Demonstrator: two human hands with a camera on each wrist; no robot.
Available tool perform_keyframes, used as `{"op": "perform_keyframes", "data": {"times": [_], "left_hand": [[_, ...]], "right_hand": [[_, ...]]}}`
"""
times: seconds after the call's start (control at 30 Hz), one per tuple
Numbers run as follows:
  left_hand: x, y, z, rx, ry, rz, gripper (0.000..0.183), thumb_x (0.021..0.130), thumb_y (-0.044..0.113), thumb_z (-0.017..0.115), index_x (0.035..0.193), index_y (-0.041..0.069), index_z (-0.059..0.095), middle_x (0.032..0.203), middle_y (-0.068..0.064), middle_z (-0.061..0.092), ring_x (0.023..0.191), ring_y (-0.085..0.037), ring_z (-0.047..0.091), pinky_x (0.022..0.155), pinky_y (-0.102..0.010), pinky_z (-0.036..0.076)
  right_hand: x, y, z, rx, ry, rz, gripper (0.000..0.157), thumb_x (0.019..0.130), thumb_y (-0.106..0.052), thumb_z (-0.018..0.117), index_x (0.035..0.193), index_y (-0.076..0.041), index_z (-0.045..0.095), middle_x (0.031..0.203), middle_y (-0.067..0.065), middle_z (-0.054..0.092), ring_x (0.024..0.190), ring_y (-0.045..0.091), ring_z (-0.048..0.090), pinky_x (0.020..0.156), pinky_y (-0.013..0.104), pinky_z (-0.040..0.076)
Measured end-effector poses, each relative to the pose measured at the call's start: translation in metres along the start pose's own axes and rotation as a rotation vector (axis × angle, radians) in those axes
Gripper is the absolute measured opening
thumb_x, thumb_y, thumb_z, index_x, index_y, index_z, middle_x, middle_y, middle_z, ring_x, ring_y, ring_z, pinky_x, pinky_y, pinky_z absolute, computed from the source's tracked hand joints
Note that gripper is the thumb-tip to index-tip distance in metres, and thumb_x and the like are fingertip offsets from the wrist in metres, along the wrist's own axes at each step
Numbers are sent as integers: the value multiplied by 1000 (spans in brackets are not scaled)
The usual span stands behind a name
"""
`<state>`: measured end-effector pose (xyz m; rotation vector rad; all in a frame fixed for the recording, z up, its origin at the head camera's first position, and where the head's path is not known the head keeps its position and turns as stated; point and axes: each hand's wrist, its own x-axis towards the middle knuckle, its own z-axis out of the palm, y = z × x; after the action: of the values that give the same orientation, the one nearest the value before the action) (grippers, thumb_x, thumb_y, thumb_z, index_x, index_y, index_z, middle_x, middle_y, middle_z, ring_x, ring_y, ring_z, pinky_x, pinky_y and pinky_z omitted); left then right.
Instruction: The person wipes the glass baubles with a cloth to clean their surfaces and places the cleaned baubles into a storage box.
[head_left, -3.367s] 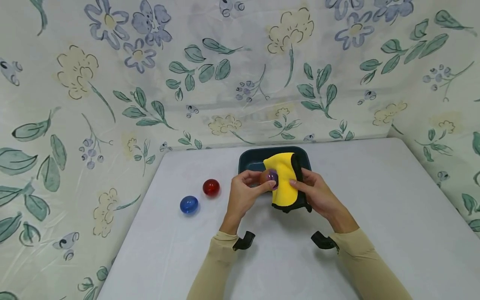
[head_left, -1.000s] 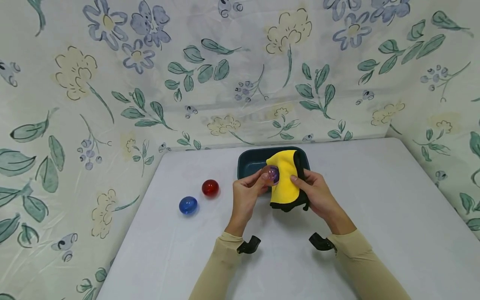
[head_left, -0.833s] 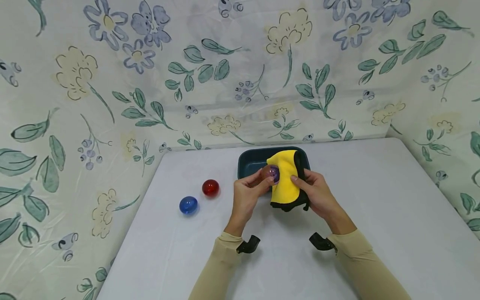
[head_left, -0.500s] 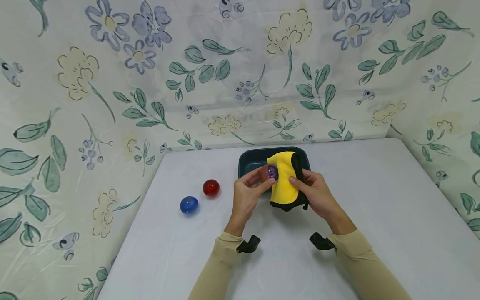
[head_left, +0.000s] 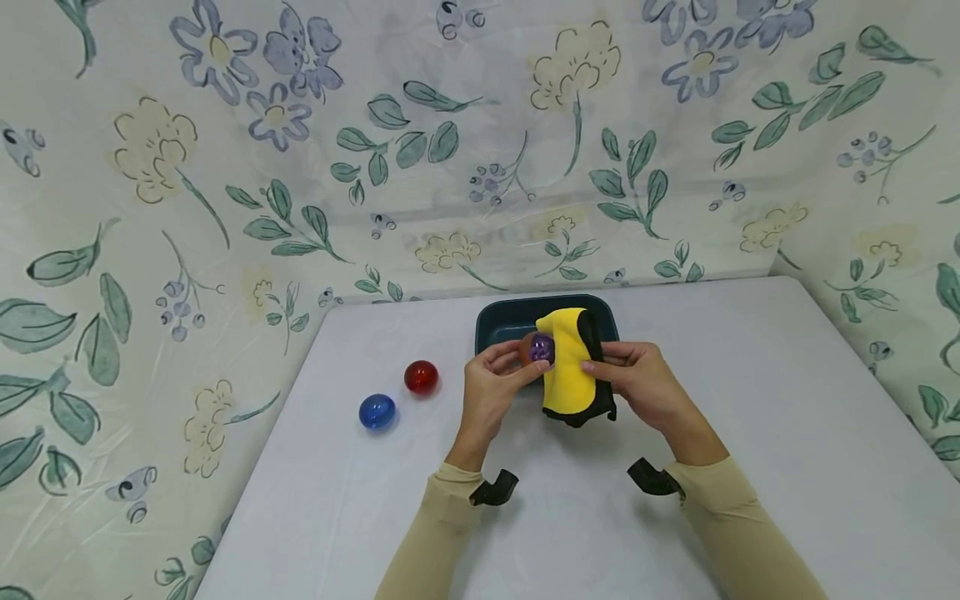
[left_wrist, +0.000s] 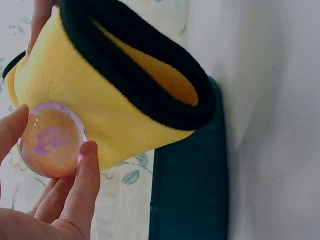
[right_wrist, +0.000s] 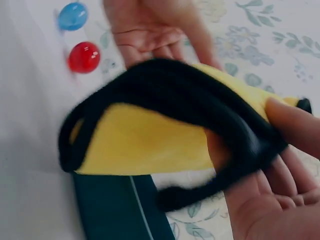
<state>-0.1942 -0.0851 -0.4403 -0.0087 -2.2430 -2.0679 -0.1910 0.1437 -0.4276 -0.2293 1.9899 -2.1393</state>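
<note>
Between thumb and fingertips, my left hand [head_left: 486, 390] pinches a clear purple ball [head_left: 541, 347]. Seen from the left wrist, the ball [left_wrist: 54, 140] shows a purple mark and lies against the yellow face of a cloth [left_wrist: 115, 112]. My right hand [head_left: 647, 385] grips that yellow cloth [head_left: 570, 367], which has black trim, thumb on the near face and fingers behind. In the right wrist view the black edging [right_wrist: 170, 90] curves open in a fold, with a short tail dangling. Both hands are raised over the front of a dark teal tray [head_left: 498, 321].
A red ball [head_left: 422, 377] and a blue ball [head_left: 377, 412] lie on the white table [head_left: 330, 517], left of the hands. Floral fabric [head_left: 480, 167] rises behind the table and along both sides. The cloth partly covers the tray.
The cloth and purple ball have shifted slightly and now sit a little lower than a second ago. The right wrist has moved a bit to the right. Both grips stay; the other balls have not moved.
</note>
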Motion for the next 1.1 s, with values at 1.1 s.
{"op": "perform_keyframes", "data": {"times": [1.1], "left_hand": [[-1,3,-4,118,-235,46,50,88,27,84,133,10,70,122,-12,74,106,-21,70,97,-35,61]], "right_hand": [[1,-4,-5,44,62,-62,47,100,-3,64,141,14,50,110,-8,78,96,4,76,86,26,63]]}}
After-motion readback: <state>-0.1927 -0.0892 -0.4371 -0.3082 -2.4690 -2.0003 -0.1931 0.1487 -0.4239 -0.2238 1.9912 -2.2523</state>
